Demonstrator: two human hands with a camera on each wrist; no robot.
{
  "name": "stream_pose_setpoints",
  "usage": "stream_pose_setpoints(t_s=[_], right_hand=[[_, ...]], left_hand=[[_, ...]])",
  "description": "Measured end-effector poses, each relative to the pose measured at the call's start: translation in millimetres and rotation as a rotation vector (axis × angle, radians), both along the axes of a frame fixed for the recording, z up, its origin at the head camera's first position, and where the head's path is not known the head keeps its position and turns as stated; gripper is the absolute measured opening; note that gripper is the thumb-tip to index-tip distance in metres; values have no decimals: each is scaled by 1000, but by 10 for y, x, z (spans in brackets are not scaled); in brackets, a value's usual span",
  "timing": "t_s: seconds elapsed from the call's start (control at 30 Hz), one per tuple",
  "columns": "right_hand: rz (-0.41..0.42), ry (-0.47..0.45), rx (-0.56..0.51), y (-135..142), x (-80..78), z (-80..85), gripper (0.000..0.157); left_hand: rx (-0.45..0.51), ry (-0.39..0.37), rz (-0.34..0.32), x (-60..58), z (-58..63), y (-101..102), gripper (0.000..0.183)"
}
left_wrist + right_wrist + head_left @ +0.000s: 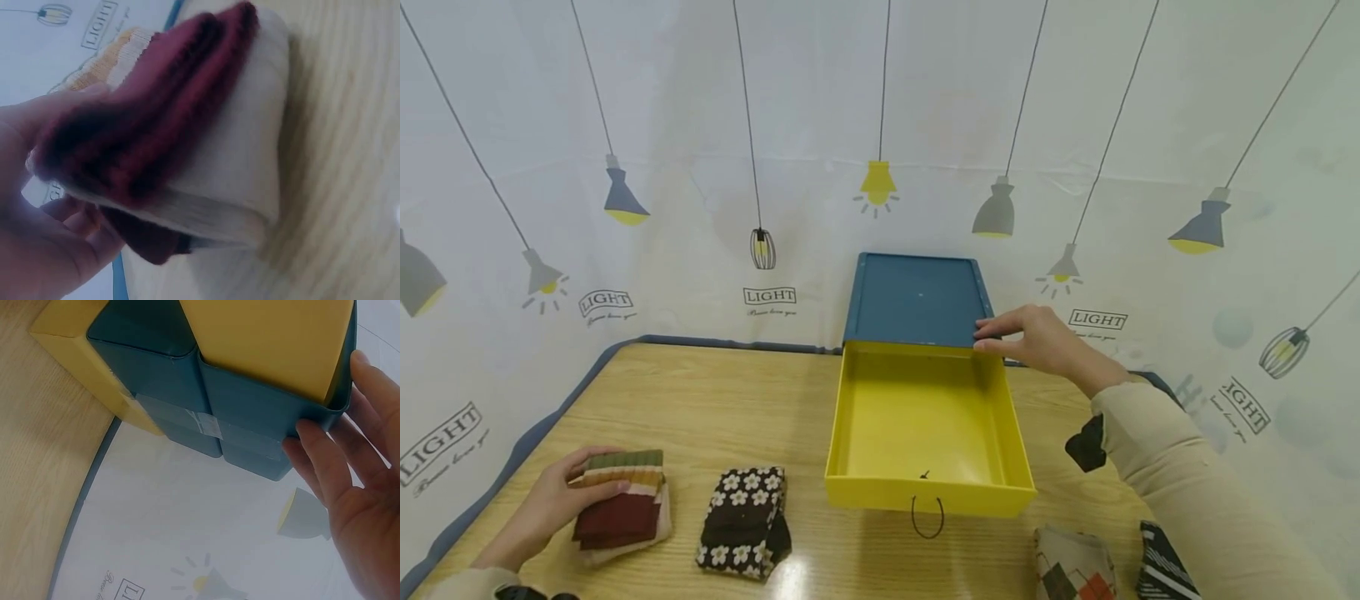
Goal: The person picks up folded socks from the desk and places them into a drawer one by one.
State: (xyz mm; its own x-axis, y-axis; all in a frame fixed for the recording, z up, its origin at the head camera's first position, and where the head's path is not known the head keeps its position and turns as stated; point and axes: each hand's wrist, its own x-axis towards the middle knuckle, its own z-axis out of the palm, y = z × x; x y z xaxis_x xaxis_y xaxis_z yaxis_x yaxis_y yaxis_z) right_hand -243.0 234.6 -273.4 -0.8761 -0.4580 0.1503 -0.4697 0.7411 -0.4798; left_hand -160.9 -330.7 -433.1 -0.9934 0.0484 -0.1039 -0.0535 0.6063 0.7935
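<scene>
My left hand [550,500] holds a folded bundle of socks [625,496] in maroon, cream, orange and green, thumb over its top. Up close in the left wrist view, the maroon and cream folds of these socks [187,119] are tilted above the wood. My right hand [1037,337] grips the front right corner of a blue drawer box [921,292], with fingers and thumb about its edge in the right wrist view. From that box a yellow drawer [925,417] is pulled out, its inside bare and a dark loop handle [927,521] at the front.
A folded black sock bundle with white flowers [745,521] lies between left hand and drawer. At front right lie an argyle bundle [1075,562] and a black-and-white striped one [1163,562], partly cut off. Clear tape [206,423] joins the stacked boxes. A lamp-printed curtain [820,100] surrounds the wooden table [722,400].
</scene>
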Motion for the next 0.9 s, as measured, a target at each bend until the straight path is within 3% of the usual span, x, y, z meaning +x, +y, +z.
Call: stream_pose_setpoints(t_s=[0.37, 0.5, 0.67, 0.8, 0.9], right_hand=[[-1, -2, -17, 4, 25, 12, 26], [3, -6, -24, 5, 13, 2, 25], [13, 9, -26, 7, 11, -2, 25], [15, 15, -27, 12, 11, 3, 25], [15, 16, -28, 16, 15, 5, 24]], left_hand=[[202, 78, -14, 14, 254, 237, 42], [234, 180, -52, 14, 377, 370, 42], [313, 278, -115, -7, 614, 581, 42], [441, 283, -194, -33, 866, 763, 42], [481, 281, -238, -48, 1079, 917, 42]])
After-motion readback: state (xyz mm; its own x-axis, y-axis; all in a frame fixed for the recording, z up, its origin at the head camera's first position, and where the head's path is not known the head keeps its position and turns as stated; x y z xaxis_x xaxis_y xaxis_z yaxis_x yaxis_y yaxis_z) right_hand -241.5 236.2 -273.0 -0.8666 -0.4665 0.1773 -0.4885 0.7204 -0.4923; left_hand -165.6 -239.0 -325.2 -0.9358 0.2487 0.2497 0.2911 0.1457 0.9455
